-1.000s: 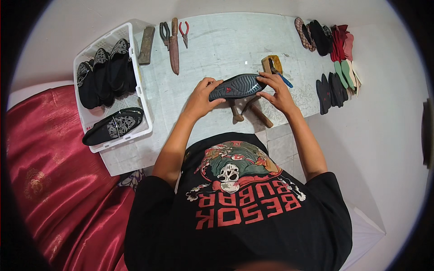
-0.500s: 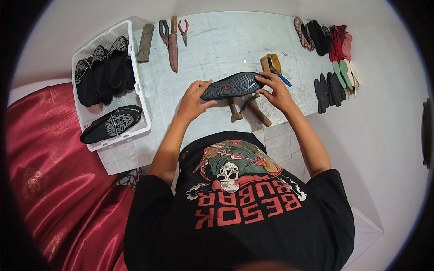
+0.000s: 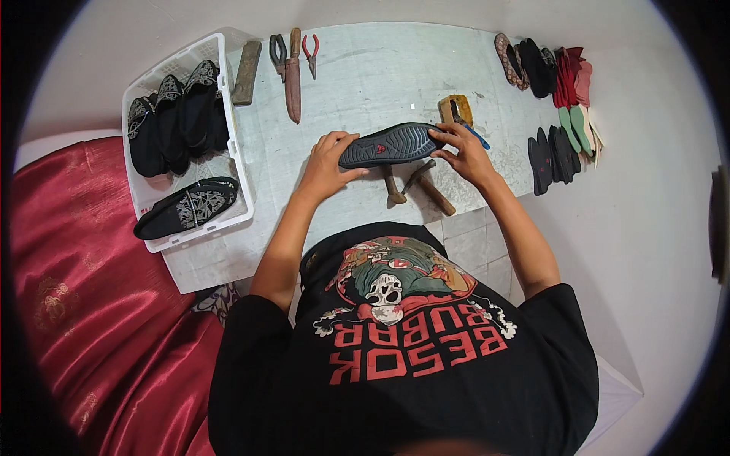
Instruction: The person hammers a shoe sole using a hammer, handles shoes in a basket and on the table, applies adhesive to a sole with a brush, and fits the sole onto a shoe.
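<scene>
A black shoe (image 3: 395, 143) is held crosswise over the table, its ridged sole with a small red mark turned up. My left hand (image 3: 328, 167) grips one end of it, thumb at the near edge and fingers at the far edge. At the other end my right hand (image 3: 462, 156) pinches it between thumb and fingers. Whatever upper the shoe has is hidden beneath the sole. Just nearer to me, partly covered by the shoe, lie a wooden-handled tool (image 3: 394, 186) and a hammer (image 3: 433, 194).
At left stands a white plastic basket (image 3: 247, 178) of black patterned shoes (image 3: 182, 114). Far left of centre lie a flat block (image 3: 245, 72), scissors (image 3: 279, 57), a sheathed knife (image 3: 293, 83) and red pliers (image 3: 311, 55). A yellow container (image 3: 456, 106), black soles (image 3: 541, 159) and shoe pieces (image 3: 566, 76) are to the right.
Almost nothing differs. Both hands keep their hold on the shoe, which stays sole up in nearly the same place; the view has shifted very slightly.
</scene>
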Tool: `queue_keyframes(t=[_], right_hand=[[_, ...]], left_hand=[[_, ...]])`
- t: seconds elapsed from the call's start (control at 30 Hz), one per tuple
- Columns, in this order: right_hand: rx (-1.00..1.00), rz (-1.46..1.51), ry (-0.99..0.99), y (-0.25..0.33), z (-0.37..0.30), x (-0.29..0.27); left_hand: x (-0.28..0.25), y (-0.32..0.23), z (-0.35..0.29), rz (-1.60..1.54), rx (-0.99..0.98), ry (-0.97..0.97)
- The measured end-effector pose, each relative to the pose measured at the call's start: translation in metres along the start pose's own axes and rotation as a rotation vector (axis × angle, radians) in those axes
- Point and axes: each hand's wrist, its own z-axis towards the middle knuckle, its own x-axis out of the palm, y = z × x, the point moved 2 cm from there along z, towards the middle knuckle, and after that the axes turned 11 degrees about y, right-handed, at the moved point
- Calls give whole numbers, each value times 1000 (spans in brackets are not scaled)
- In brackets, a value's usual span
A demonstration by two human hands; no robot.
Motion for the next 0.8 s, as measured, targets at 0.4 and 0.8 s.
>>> queue_keyframes(t=[0.4,0.8], right_hand=[[-39,82,-44,-7,-6,8],[-73,70,-91,-4,-13,10]], left_hand=[[50,-72,62,122,194,-65],[47,-66,67,104,253,-48]])
